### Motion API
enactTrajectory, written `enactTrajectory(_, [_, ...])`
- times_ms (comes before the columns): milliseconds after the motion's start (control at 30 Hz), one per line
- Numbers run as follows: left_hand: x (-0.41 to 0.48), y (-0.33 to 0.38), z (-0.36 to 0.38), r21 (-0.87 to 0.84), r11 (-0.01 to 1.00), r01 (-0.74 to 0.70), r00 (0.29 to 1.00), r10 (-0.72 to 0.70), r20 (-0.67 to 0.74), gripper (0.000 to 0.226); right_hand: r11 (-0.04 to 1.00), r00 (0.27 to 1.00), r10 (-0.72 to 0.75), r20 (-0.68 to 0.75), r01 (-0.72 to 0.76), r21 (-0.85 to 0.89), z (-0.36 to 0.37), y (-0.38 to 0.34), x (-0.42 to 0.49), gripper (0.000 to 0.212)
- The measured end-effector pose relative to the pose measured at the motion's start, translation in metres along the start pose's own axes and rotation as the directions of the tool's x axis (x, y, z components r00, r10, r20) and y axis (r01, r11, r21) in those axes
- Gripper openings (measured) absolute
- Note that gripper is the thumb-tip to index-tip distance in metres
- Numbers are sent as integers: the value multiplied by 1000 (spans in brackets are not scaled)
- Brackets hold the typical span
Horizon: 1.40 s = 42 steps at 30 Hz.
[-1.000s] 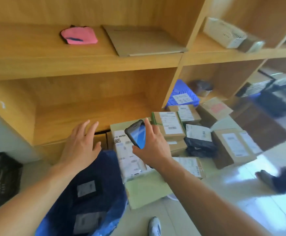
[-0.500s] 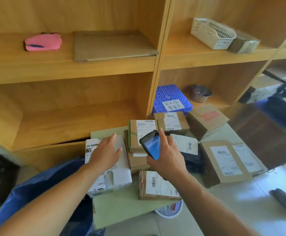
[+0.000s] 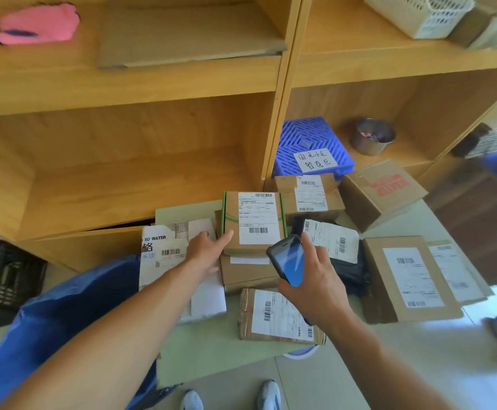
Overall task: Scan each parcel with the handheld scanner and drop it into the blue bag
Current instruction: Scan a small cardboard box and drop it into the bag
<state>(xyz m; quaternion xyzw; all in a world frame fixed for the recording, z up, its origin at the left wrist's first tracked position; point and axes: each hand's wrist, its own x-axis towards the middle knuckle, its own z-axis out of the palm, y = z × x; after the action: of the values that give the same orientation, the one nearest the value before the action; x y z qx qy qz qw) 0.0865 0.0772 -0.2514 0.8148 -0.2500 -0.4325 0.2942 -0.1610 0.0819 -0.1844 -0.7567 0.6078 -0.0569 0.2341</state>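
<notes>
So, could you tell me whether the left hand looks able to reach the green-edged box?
Probably yes: the left hand is open beside the green-edged box, fingertips at its left edge, with nothing between them. The right hand holds the scanner clear of it.

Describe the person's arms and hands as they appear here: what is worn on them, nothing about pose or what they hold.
Both forearms are bare as far as the frame shows: no sleeves in view. The left hand and the right hand have no gloves. No watch, bracelet or ring shows on either wrist or on the visible fingers. No markings or straps can be seen.
</notes>
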Motion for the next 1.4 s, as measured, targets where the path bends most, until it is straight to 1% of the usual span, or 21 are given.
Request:
enactTrajectory(33, [3, -2, 3, -26, 1000, 5, 1000, -5, 0, 82, 1000, 1000, 5, -1, -5, 3, 1, 2, 1, 107])
enactTrajectory(67, [6, -5, 5, -48, 999, 4, 1000, -3, 14, 75, 1000, 1000, 8, 0, -8, 6, 1, 3, 1, 107])
enactTrajectory(167, [9, -17, 6, -148, 989, 8, 996, 6, 93, 44, 1000, 1000, 10, 1, -10, 1, -2, 7, 3, 108])
enactTrajectory(333, [-6, -26, 3, -279, 957, 76, 984, -27, 175, 20, 1000, 1000, -5, -21, 5, -10, -6, 3, 6, 103])
enactTrajectory(533, [-25, -33, -4, -425, 891, 159, 977, -80, 198, 17, 999, 999, -46, -12, 46, -21, -3, -13, 1, 106])
enactTrajectory(633, [-34, -35, -12, -494, 840, 225, 962, -112, 247, 37, 998, 998, -58, -1, 58, -21, -6, -20, -2, 106])
enactTrajectory(667, [-38, -35, -16, -513, 824, 242, 956, -114, 269, 39, 998, 998, -66, -4, 66, -25, -7, -22, -2, 106])
enactTrajectory(767, [-50, -37, -32, -585, 774, 242, 953, -78, 292, 27, 991, 993, -114, -21, 112, -66, -13, -33, -4, 105])
enactTrajectory(833, [-53, -39, -47, -640, 749, 172, 969, -13, 246, 23, 986, 989, -146, -22, 144, -79, -16, -44, -5, 104])
enactTrajectory(900, [-57, -41, -67, -658, 750, 69, 986, 48, 158, 28, 979, 982, -187, -15, 185, -82, -18, -59, -4, 104])
enactTrajectory(967, [-58, -41, -88, -650, 760, -11, 995, 74, 69, 39, 972, 974, -226, -8, 224, -74, -18, -75, -3, 104])
enactTrajectory(1100, [-63, -41, -126, -589, 796, -144, 990, 112, -91, 45, 953, 954, -298, 21, 298, -59, -13, -111, -7, 97])
enactTrajectory(1167, [-67, -43, -141, -552, 812, -188, 980, 119, -158, 50, 941, 944, -327, 49, 329, -74, -12, -128, -10, 91])
enactTrajectory(1233, [-69, -47, -155, -552, 806, -217, 973, 131, -190, 52, 929, 935, -348, 73, 354, -107, -9, -142, -12, 88])
enactTrajectory(1400, [-74, -60, -183, -545, 800, -250, 959, 126, -253, 56, 913, 921, -370, 123, 384, -134, 1, -166, -18, 90])
